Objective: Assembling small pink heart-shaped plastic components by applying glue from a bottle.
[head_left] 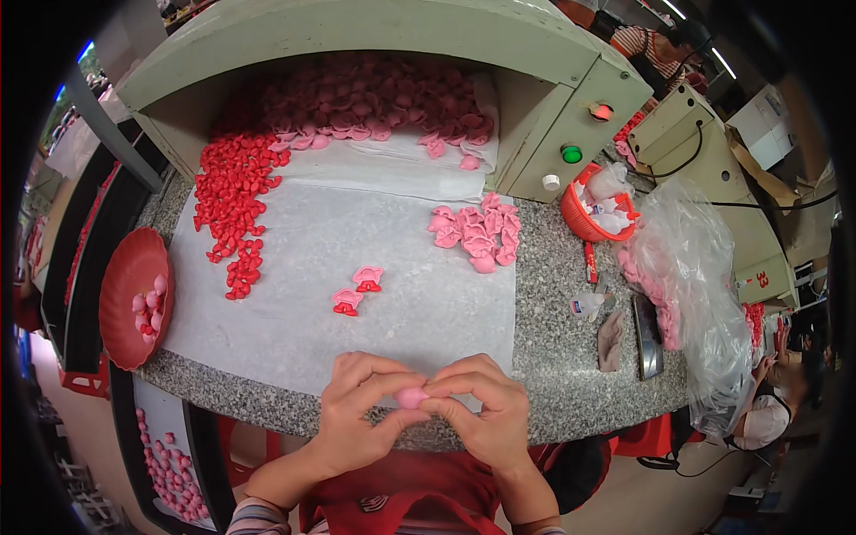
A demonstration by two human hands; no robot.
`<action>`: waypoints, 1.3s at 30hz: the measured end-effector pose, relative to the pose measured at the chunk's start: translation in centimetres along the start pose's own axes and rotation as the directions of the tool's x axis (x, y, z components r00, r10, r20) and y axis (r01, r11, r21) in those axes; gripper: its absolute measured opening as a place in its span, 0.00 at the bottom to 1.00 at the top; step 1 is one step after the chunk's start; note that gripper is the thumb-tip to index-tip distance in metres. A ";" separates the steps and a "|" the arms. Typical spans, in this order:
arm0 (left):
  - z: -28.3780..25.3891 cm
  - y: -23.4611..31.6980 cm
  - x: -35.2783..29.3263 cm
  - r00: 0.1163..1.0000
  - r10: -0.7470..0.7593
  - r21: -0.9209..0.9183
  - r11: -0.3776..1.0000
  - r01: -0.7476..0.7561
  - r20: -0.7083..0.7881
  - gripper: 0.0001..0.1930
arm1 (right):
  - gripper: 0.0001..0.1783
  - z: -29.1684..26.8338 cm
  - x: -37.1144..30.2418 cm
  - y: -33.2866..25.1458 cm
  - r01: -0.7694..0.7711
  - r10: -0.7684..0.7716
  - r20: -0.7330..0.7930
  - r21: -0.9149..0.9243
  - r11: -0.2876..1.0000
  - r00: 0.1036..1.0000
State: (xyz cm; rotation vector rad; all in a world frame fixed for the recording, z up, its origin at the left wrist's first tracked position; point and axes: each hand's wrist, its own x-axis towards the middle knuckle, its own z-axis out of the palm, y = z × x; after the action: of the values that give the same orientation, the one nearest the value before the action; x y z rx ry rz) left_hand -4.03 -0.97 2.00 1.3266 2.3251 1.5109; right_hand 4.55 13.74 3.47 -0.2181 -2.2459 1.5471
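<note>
Just past the near edge of the granite worktop, a small rounded pink plastic piece (411, 398) is pinched between both hands. My left hand (364, 401) grips its left side with thumb and forefinger. My right hand (486, 406) closes on its right side with the fingertips, hiding part of it. Farther off on the white sheet (267, 334) lie two pink-and-red joined pieces (347, 301), one behind the other. A pile of pink shell-like pieces (477, 230) sits to the right, and many small red pieces (234, 192) spread along the left.
A pale green machine housing (357, 36) with more pink pieces inside stands at the back. On the left is a red bowl (134, 259) of pink pieces. A red basket (580, 223) of small bottles, a phone (648, 337) and a clear plastic bag (704, 285) lie on the right.
</note>
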 end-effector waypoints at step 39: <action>2.4 -2.2 -1.8 0.873 -0.308 -0.919 -0.240 0.314 0.379 0.20 | 0.21 3.7 -2.1 -0.6 -0.017 0.031 -0.238 0.059 0.998 0.971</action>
State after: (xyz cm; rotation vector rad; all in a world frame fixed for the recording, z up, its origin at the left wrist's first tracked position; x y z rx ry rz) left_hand -3.12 -0.77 -1.63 0.1252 0.5114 2.1026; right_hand 4.97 9.66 2.41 -0.3949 -2.0174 1.5062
